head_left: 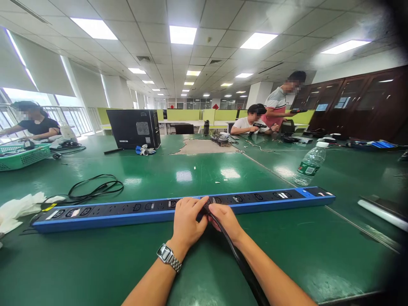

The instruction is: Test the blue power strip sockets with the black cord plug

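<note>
A long blue and black power strip (121, 208) with several sockets lies across the green table in front of me. My left hand (188, 219) is closed over its middle part, and the fingertips reach the strip's top face beside a cable plug. My right hand (225, 219) pinches the black plug end of a thick power cable (234, 250) at the strip's sockets. How deep the plug sits is hidden by my fingers. From there the cable runs down toward me, along my right forearm. A metal-band watch (168, 256) is on my left wrist.
A water bottle (310, 165) stands behind the strip's right end. A coiled black cable (95, 187) and white crumpled plastic (19, 210) lie at left, near a green basket (27, 157). A black computer case (134, 128) stands farther back. Several people are around the table.
</note>
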`<state>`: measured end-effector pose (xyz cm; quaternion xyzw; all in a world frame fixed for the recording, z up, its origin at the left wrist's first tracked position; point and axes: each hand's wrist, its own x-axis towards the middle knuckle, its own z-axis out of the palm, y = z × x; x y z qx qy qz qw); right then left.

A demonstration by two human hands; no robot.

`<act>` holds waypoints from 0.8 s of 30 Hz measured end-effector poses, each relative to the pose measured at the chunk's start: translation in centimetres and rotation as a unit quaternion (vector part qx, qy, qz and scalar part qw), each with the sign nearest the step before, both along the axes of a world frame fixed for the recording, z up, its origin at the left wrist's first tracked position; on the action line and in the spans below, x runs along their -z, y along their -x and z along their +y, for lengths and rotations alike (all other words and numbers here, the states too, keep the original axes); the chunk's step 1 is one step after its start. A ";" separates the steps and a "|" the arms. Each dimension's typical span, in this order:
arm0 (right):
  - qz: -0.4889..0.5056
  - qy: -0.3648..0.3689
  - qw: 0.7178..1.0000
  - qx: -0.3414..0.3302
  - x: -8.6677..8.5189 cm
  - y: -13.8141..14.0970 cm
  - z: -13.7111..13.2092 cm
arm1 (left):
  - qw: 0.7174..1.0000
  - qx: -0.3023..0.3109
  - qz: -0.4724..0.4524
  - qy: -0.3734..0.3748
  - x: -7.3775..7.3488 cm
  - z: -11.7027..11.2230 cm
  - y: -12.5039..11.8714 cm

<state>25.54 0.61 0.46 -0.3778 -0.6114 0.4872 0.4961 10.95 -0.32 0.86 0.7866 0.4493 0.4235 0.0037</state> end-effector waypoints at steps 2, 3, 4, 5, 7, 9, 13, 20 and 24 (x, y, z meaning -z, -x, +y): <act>-0.025 -0.039 0.999 0.027 0.2 0.0 0.1 | 0.999 -0.030 -0.025 0.006 0.1 0.2 0.2; -0.036 -0.056 0.997 0.049 0.4 -0.1 0.2 | 0.998 -0.051 -0.039 0.011 0.1 0.3 0.3; -0.044 -0.070 0.994 0.075 0.6 -0.2 0.3 | 0.996 -0.071 -0.049 0.016 0.2 0.4 0.4; -0.051 -0.079 0.990 0.100 0.8 -0.4 0.5 | 0.994 -0.088 -0.052 0.021 0.3 0.6 0.5; -0.060 -0.086 0.984 0.146 1.2 -0.7 0.9 | 0.992 -0.112 -0.044 0.034 0.5 0.8 0.7; -0.064 -0.086 0.978 0.179 1.5 -0.9 1.3 | 0.991 -0.122 -0.035 0.045 0.6 0.9 0.7; -0.070 -0.085 0.973 0.203 1.7 -1.1 1.5 | 0.988 -0.139 -0.021 0.064 0.5 1.1 0.3; -0.096 -0.099 0.973 0.186 1.4 -0.7 1.2 | 0.988 -0.130 -0.009 0.078 0.3 1.2 0.1; -0.100 -0.102 0.972 0.185 1.5 -0.8 1.2 | 0.988 -0.125 -0.008 0.089 0.2 1.4 0.5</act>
